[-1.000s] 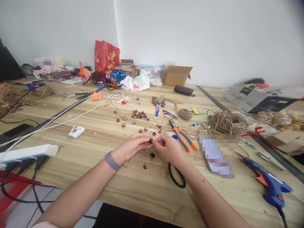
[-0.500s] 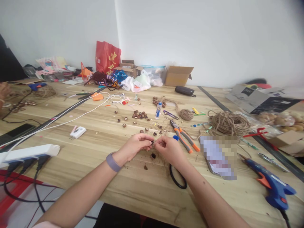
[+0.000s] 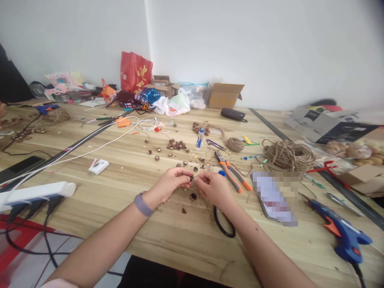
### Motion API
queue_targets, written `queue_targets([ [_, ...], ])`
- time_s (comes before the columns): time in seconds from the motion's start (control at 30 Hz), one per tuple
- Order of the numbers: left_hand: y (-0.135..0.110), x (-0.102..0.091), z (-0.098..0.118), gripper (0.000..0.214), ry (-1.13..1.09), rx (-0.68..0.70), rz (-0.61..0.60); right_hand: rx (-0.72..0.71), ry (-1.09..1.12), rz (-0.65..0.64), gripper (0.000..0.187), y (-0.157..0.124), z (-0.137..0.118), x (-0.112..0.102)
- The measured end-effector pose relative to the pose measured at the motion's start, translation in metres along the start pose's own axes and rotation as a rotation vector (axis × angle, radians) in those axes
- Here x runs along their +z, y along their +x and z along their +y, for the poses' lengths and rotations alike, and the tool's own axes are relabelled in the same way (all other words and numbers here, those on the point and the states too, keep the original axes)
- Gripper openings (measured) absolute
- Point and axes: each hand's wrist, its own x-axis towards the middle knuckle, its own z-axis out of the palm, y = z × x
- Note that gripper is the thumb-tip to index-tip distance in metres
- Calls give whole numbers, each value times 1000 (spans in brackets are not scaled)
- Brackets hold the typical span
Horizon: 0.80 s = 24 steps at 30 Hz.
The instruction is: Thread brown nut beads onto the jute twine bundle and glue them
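My left hand (image 3: pixel 171 184), with a purple band on the wrist, pinches a small dark brown nut (image 3: pixel 191 178) between thumb and fingers. My right hand (image 3: pixel 214 187) is closed in a pinch right beside it, holding a thin strand of jute twine at the nut. Both hands hover just over the wooden table (image 3: pixel 126 188). Another nut (image 3: pixel 193 196) lies on the table below the hands, and a dark crumb (image 3: pixel 183 210) lies nearer me. Black scissor handles (image 3: pixel 223 225) show under my right wrist.
Orange-handled pliers (image 3: pixel 232 174), a glue stick (image 3: pixel 199 139), loose nuts (image 3: pixel 176 145), twine coils (image 3: pixel 285 155), a blue glue gun (image 3: pixel 342 236) and a blurred phone (image 3: pixel 274 198) lie around. A white power strip (image 3: pixel 36 192) and cables sit left. Bags and boxes line the wall.
My hands stay nearly in place; the fingers shift slightly around the nut and twine. The camera view drifts a little.
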Motion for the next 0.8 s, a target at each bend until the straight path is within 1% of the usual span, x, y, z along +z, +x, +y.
queue_targets([
  [0.17, 0, -1, 1, 16, -68, -39, 5, 66, 174, 5, 7, 1, 2, 2],
  [0.23, 0, -1, 1, 15, -87, -55, 11, 89, 204, 10, 6, 2, 3, 2],
  [0.43, 1, -1, 3, 13, -129, -78, 20, 80, 130, 24, 10, 3, 0, -1],
  [0.63, 1, -1, 2, 11, -156, -74, 13, 28, 77, 84, 13, 3, 3, -1],
  [0.8, 2, -1, 2, 11, -154, -85, 44, -6, 71, 108, 15, 4, 5, 1],
])
